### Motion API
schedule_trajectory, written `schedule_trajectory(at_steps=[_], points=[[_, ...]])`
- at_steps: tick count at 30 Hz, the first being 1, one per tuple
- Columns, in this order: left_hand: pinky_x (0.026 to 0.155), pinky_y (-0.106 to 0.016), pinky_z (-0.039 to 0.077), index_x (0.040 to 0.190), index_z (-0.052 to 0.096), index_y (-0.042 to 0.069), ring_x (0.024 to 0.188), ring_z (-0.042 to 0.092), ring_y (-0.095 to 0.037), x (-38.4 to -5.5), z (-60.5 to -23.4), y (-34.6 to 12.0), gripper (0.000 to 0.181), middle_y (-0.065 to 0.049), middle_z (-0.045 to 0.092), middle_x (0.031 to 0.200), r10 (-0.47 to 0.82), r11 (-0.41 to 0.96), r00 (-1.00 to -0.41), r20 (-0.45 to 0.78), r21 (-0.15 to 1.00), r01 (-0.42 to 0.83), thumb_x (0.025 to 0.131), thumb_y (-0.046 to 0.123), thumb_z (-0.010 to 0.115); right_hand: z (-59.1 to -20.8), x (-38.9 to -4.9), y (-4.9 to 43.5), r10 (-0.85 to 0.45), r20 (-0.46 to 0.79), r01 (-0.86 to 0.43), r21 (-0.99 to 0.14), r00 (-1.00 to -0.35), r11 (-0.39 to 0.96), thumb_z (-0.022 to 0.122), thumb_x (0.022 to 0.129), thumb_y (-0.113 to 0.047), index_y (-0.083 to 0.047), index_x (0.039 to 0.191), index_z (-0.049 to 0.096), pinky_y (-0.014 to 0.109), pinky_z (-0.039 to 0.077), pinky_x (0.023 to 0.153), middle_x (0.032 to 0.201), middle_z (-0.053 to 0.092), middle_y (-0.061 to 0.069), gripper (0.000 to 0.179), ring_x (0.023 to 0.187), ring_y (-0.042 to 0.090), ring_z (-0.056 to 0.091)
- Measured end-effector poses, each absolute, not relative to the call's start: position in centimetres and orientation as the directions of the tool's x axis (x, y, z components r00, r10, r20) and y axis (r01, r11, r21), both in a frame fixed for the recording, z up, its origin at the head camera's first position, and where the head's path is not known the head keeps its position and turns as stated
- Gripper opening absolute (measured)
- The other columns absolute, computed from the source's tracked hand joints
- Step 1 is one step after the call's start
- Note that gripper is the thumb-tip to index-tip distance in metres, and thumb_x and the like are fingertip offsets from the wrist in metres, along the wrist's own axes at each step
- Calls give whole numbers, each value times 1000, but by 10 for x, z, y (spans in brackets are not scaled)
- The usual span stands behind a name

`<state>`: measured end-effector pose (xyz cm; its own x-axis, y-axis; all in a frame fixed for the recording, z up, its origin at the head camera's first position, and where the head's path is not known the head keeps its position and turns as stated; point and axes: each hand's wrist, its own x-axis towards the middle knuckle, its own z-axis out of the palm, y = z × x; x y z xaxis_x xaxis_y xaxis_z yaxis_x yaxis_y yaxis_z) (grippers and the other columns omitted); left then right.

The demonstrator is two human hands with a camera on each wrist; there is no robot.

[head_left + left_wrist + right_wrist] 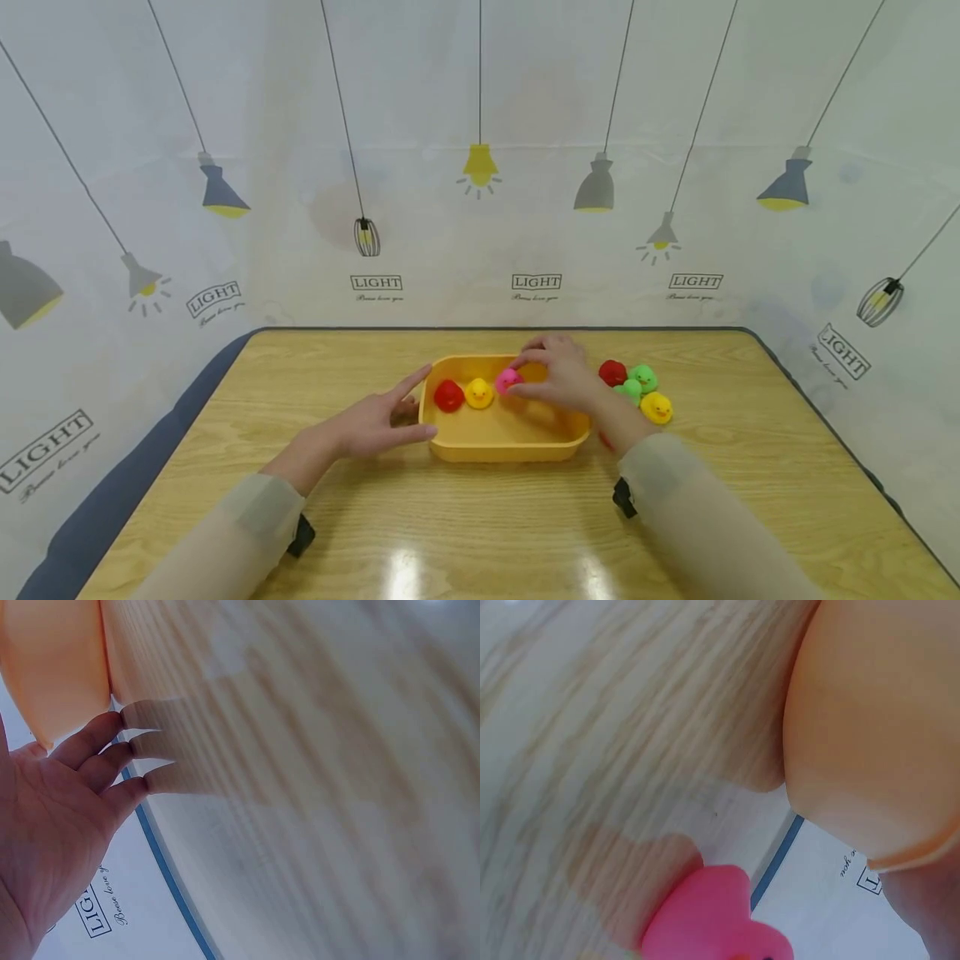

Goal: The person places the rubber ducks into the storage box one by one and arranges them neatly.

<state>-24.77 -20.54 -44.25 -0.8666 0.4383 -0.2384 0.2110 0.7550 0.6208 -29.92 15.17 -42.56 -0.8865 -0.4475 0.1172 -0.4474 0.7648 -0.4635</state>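
Note:
A yellow-orange plastic tray [502, 452] stands on the table. Inside, toward its left end, a red toy duck [448, 396] and a yellow toy duck [479, 393] sit side by side. My right hand [553, 371] reaches over the tray and pinches a pink toy duck [507, 382] between thumb and fingers, just right of the yellow one. Against the tray's left end rests my left hand [375, 423], thumb and forefinger spread at the rim. In the left wrist view its other fingers [101, 754] extend beside the tray wall [56, 667].
Right of the tray lie more toy ducks: a red one [612, 372], a green one [643, 378], another green one [628, 390] and a yellow one [657, 408]. A reddish-pink duck [712, 919] lies beside the tray, mostly hidden by my right arm in the head view. A printed curtain [450, 300] borders the table.

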Motion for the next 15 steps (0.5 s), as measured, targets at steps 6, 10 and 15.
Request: schedule_trajectory(at_steps=[6, 10, 15], points=[[128, -75, 32, 175, 4, 51, 155, 50, -45, -248, -442, -204, 103, -16, 54, 167, 440, 756, -866, -238, 618, 214, 96, 79, 65, -426, -299, 149, -427, 84, -412, -479, -900, 775, 88, 92, -48, -26, 123, 82, 64, 26, 127, 148, 57, 8, 39, 145, 37, 39], [127, -75, 33, 175, 4, 50, 155, 50, -46, -248, -442, -204, 103, -17, 54, 167, 446, 752, -864, -235, 621, 219, 97, 78, 65, -429, -300, 146, -425, 64, -410, -424, -903, 808, 88, 92, -51, -28, 121, 82, 63, 28, 127, 150, 56, 8, 38, 144, 37, 39], [127, -75, 33, 175, 4, 50, 155, 50, -46, -248, -442, -204, 103, -18, 53, 167, 443, 756, -862, -245, 619, 213, 97, 78, 65, -432, -299, 142, -434, 17, -418, -307, -901, 855, 86, 92, -56, -30, 121, 81, 62, 29, 129, 155, 55, 10, 39, 147, 37, 39]])
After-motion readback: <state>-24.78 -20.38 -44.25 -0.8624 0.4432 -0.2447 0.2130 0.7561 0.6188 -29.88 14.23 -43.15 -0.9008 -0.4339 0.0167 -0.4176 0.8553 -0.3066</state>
